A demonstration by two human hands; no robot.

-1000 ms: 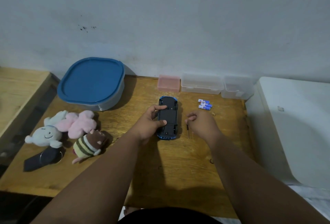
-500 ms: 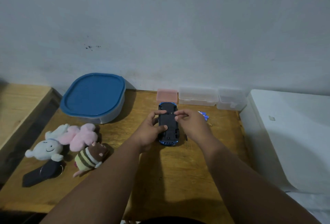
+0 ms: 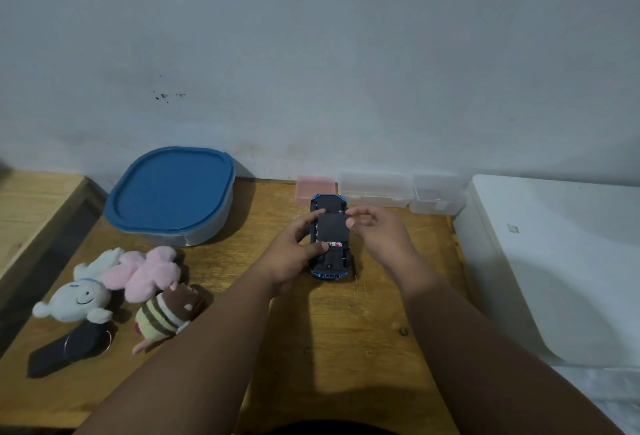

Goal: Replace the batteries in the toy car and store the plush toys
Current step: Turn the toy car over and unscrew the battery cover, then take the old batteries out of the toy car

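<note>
Blue toy car gripped by left hand; right hand pinches cover.

Around the toy car, bare counter lies open at 6 o'clock. Small plastic boxes close off 12 o'clock against the wall. The blue-lidded container blocks 10 o'clock, plush toys 8 o'clock, and a white block 3 o'clock.
</note>
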